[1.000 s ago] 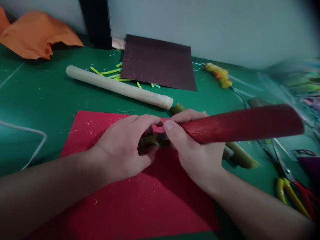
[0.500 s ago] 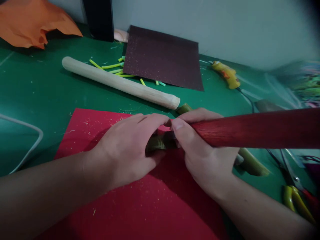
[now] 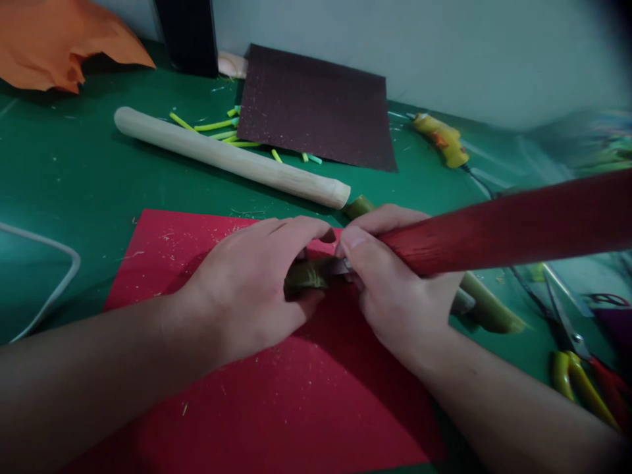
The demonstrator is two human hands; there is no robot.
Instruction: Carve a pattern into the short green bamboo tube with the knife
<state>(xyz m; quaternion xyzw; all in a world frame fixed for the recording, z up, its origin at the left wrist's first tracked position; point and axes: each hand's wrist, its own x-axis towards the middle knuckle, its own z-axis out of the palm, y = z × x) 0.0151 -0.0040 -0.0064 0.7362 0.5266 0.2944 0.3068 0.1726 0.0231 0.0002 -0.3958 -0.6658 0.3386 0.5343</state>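
Toward the near edge of the green desk (image 3: 74, 178), a red sheet (image 3: 257, 395) lies flat, flecked with pale shavings. Over its middle, the left hand (image 3: 241, 283) is curled around a green bamboo piece (image 3: 303, 278), thumb below and fingers above. The right hand (image 3: 402, 289) is clamped on a red-handled knife (image 3: 513, 227), the handle projecting toward the desk's right edge. The blade (image 3: 340, 266) reaches the bamboo; the exact contact point is hidden by fingers. The hands are close together; whether they touch cannot be told.

Assessment: the left fingertips sit near the blade, so a grip further back appears safer. Short, thumb-controlled strokes with firm support should give the cleaner cut.

Toward the right edge lie scissors (image 3: 577, 340) and, just beside the right wrist, a cut bamboo length (image 3: 494, 306).

Beyond the red sheet, a pale peeled stick (image 3: 232, 158) lies aslant. Nearer the far edge are a dark brown sheet (image 3: 316, 108) and, to its right, a yellow glue gun (image 3: 444, 141).
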